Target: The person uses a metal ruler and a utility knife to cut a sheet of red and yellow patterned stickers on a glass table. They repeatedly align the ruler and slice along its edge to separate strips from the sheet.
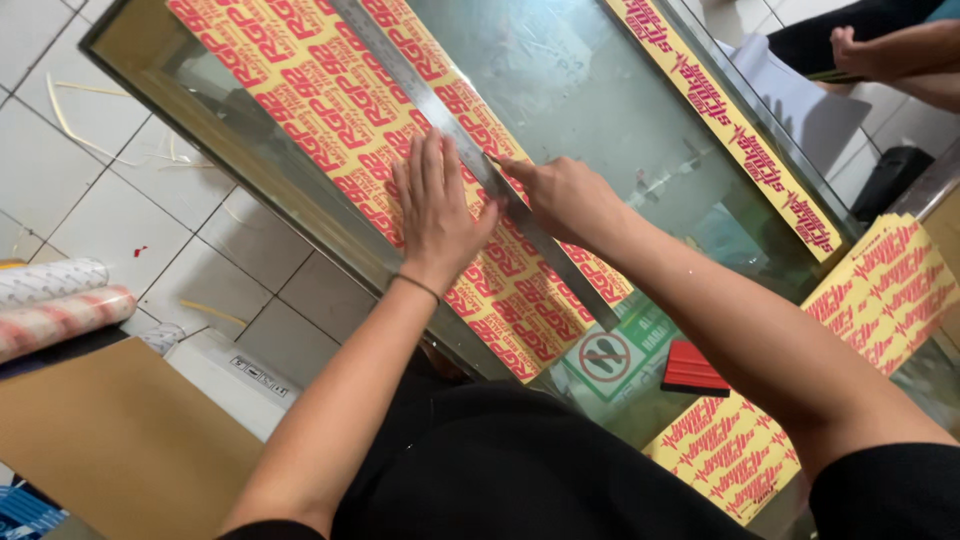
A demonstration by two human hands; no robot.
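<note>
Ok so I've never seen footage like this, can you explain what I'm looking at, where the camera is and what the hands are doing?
There is no machine here. The one picture comes from a camera on a person's head, looking down at their own bare hands over a glass table. The left hand lies flat, pressing a long metal ruler onto a yellow sheet with red print. The right hand sits against the ruler's edge, gripping something too small to identify. More yellow sheets and a red block lie nearby. Another person's hand shows at top right.

I am pressing my left hand (437,210) down flat, fingers spread and pointing away from me, while my right hand (567,197) is curling closed, forearms crossing inward toward each other.
</note>
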